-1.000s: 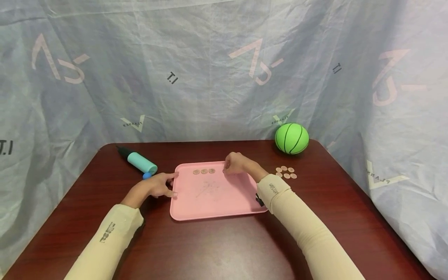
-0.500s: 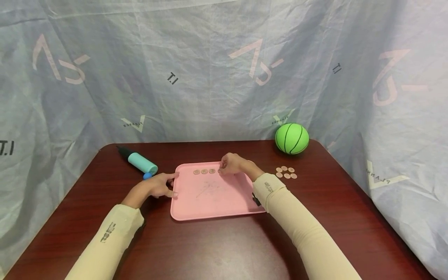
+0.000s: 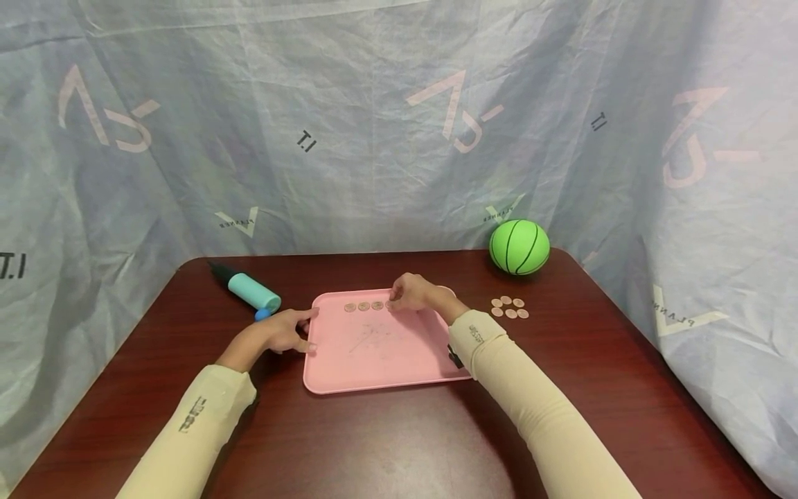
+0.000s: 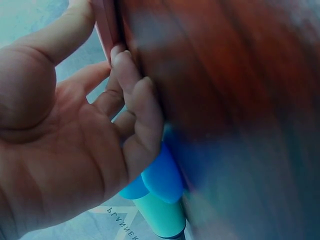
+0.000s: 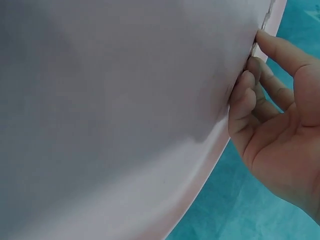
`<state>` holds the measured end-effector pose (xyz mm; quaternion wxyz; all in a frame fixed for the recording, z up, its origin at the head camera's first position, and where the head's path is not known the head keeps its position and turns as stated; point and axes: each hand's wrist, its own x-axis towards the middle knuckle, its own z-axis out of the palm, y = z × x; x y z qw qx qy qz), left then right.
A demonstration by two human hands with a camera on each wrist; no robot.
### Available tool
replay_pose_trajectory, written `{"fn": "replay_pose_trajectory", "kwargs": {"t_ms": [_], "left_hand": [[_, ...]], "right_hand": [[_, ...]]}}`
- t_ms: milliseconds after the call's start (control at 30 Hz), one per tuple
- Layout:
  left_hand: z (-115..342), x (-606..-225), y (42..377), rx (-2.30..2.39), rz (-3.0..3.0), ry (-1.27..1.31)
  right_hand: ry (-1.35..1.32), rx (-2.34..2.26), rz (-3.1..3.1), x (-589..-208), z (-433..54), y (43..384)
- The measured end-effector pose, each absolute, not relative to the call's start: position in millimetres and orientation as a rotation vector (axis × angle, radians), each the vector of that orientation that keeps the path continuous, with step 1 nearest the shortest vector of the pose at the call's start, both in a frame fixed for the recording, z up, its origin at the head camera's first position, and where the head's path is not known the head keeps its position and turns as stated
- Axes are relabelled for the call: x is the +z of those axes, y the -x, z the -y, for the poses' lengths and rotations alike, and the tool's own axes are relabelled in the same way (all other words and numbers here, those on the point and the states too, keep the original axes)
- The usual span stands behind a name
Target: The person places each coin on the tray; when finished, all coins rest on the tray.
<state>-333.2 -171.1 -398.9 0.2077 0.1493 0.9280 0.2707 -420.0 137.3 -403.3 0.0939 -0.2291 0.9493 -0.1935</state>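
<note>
A pink rectangular tray lies on the table. Its left rim is held by my left hand, with thumb and index finger spread over the edge and the other fingers curled against its outer side. At the tray's back edge my right hand pinches a coin between thumb and fingertips, largely hidden by the fingers. This coin sits at the right end of a row with three other copper-coloured coins. The right wrist view shows the coins edge-on beside the fingertips.
Several more coins lie on the dark red table right of the tray. Behind them is a green ball. At the back left lies a teal cylinder with a black tapered end and a blue knob nearby. A grey cloth hangs behind.
My right hand has moved slightly left along the tray's back edge, bringing the pinched coin up beside the row of three. My left hand stays on the rim.
</note>
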Motion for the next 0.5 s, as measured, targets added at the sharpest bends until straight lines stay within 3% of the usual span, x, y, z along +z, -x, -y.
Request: {"fn": "replay_pose_trajectory", "kwargs": {"t_ms": [500], "left_hand": [[171, -397, 331, 0.759, -2.579, -0.42]], "right_hand": [[0.791, -0.669, -2.789, -393, -173, 408]]}}
